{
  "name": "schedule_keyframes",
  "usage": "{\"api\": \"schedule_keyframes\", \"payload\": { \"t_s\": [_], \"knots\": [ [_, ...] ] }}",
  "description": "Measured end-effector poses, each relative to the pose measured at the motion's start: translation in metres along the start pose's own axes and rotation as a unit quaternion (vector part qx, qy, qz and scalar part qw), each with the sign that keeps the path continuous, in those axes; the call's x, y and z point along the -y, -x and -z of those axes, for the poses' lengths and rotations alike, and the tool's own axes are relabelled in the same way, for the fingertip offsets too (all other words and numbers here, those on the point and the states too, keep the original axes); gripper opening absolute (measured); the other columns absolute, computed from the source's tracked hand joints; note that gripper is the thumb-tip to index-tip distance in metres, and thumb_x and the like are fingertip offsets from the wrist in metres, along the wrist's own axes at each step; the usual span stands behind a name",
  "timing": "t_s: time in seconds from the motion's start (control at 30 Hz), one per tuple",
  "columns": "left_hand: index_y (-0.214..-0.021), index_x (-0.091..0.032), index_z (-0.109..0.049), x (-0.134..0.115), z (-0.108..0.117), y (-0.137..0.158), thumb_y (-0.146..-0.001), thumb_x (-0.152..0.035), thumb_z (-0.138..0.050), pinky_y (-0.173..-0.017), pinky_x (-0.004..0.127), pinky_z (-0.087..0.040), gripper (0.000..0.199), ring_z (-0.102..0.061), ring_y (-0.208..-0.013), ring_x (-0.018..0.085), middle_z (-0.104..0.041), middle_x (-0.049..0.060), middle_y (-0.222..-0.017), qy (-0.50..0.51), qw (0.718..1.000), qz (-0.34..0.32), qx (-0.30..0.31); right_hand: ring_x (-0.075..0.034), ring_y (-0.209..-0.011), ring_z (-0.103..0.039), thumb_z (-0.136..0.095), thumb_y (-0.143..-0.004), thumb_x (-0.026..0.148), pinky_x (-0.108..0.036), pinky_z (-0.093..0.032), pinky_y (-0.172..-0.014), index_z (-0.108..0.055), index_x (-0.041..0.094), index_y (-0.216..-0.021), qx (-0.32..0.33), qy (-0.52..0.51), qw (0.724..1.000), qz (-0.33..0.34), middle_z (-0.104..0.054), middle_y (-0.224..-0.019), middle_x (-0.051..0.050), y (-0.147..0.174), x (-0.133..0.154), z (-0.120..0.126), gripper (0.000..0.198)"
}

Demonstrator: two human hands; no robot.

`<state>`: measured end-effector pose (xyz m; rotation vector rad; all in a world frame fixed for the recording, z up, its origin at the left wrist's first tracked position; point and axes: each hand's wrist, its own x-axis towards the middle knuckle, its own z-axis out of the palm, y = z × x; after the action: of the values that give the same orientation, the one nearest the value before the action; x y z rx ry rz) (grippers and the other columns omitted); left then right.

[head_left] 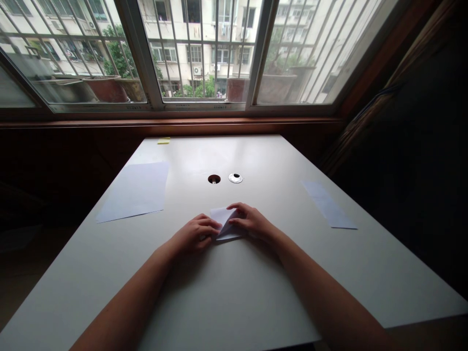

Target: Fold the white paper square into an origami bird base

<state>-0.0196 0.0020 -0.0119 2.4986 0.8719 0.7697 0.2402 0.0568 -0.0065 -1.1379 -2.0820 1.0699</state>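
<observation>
A small folded sheet of white paper [227, 229] lies between my hands near the middle of the white table [234, 292]. One flap of it stands raised at a slant. My left hand [195, 233] is at the paper's left edge, its fingers curled and pressed on that side. From the right, my right hand [252, 222] pinches the raised flap between thumb and fingers. Parts of the paper's right side are hidden behind the right hand.
A larger white sheet [135, 190] lies at the table's left, and a narrow paper strip [328, 204] at the right. Beyond my hands are a round hole [214, 179] and a silver ring cover [236, 178]. A yellow slip [164, 141] sits near the far edge, below the window.
</observation>
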Motion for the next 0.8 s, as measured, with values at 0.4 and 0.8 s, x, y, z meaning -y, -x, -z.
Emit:
{"api": "schedule_keyframes", "payload": {
  "t_s": [0.4, 0.8],
  "knots": [
    [-0.109, -0.020, -0.066, -0.0015, -0.0040, 0.0000, -0.088, -0.016, -0.058, -0.104, 0.040, -0.051, 0.023, -0.060, -0.121, 0.023, -0.066, 0.008, -0.124, -0.039, 0.997, 0.035, -0.055, -0.021, -0.092, -0.060, -0.072, -0.079, 0.018, -0.033, -0.047, -0.085, -0.075, 0.024, -0.092, -0.014, 0.048, 0.997, 0.056, -0.070, -0.089, -0.003, 0.0000, 0.0044, 0.0005, 0.014],
    [-0.090, -0.021, -0.065, -0.0014, -0.0023, -0.0016, -0.093, -0.023, -0.058, -0.084, 0.032, -0.050, 0.008, -0.058, -0.094, 0.019, -0.067, 0.005, -0.098, -0.105, 0.991, 0.070, -0.036, -0.021, -0.095, -0.060, -0.076, -0.082, 0.028, -0.037, -0.045, -0.092, -0.077, 0.029, -0.088, 0.020, 0.087, 0.980, 0.180, -0.074, -0.094, -0.002, -0.0004, -0.0006, -0.0008, 0.005]
  ]
}}
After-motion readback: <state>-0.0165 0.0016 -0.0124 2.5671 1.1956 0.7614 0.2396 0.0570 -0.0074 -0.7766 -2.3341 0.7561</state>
